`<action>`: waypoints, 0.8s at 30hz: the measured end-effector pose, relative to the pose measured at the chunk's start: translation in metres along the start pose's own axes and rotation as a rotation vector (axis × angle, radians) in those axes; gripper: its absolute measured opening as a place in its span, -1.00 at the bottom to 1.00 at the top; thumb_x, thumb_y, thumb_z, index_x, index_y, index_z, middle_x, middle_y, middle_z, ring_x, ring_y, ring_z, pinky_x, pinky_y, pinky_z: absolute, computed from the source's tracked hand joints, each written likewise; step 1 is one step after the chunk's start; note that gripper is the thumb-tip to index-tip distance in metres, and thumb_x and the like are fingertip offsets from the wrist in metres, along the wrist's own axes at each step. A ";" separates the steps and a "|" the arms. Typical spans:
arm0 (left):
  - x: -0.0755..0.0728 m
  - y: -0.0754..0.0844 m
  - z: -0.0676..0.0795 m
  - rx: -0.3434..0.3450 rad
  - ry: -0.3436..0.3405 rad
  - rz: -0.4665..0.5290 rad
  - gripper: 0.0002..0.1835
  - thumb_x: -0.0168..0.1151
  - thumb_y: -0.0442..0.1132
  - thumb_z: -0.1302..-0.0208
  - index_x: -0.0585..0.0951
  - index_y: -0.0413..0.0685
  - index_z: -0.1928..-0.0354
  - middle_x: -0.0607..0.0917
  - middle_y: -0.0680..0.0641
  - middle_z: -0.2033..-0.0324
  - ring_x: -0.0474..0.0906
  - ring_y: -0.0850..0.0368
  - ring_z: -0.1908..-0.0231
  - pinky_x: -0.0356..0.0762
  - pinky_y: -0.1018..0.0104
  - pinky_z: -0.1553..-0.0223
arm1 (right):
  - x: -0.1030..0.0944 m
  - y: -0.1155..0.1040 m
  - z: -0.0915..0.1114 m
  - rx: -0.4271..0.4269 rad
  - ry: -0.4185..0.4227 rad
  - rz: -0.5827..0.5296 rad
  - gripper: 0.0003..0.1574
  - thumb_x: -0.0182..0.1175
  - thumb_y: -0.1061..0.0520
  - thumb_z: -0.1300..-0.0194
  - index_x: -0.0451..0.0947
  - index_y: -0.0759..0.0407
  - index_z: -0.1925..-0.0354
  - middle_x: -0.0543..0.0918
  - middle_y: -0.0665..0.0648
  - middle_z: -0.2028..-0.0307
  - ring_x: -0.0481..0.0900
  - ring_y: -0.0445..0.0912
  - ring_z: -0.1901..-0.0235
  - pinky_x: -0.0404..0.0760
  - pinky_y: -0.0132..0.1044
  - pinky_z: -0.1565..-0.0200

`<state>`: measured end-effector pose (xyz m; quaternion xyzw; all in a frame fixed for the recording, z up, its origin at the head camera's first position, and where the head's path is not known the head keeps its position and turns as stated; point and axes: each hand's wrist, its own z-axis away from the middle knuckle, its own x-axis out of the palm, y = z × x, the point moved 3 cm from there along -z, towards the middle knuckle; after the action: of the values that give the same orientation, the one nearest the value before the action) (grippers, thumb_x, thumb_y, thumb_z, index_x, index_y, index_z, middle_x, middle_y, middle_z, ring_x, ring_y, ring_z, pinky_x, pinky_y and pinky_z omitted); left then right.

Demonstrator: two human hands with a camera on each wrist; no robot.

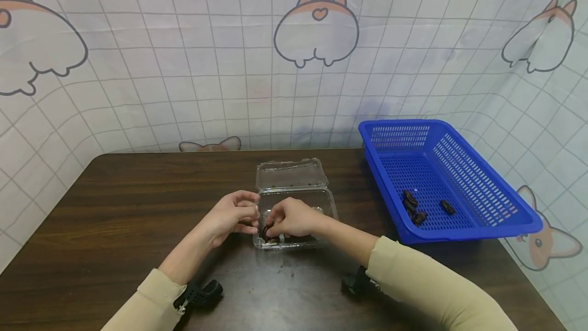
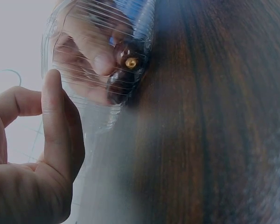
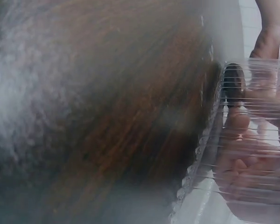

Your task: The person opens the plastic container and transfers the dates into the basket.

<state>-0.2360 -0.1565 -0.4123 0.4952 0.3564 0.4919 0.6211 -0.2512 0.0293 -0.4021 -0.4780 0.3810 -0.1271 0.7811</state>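
A clear plastic clamshell box (image 1: 334,209) sits on the table with its lid (image 1: 292,174) folded back. My right hand (image 1: 294,217) reaches down inside it, fingertips at the left end, pinching a dark brown date. Through the ribbed wall in the left wrist view, glossy dates (image 2: 117,87) show at the fingertips, one with a golden stem cap. In the right wrist view the fingers blur behind the plastic beside a dark date (image 3: 233,84). My left hand (image 1: 230,218) is at the box's left side, its fingers loosely bent and fingertips right at the rim.
A blue slotted plastic basket (image 1: 383,190) stands at the right of the dark wood table (image 1: 124,218). Several dates (image 1: 446,207) lie on the basket's floor. Behind the table hangs a white grid-patterned cloth (image 1: 184,65) with cartoon animals.
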 end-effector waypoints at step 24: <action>0.000 0.000 0.000 -0.005 0.005 0.011 -0.43 0.14 -0.49 -0.24 0.33 -0.40 -0.31 0.56 -0.13 0.27 0.60 0.09 0.40 0.76 0.26 0.34 | 0.006 -0.006 -0.002 -0.028 0.032 -0.005 -0.77 0.48 0.32 -0.15 0.66 0.31 0.21 0.69 0.02 0.46 0.56 -0.18 0.55 0.52 -0.43 0.53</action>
<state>-0.2356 -0.1568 -0.4123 0.4945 0.3540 0.4974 0.6186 -0.2474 0.0217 -0.4007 -0.4878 0.3942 -0.1312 0.7677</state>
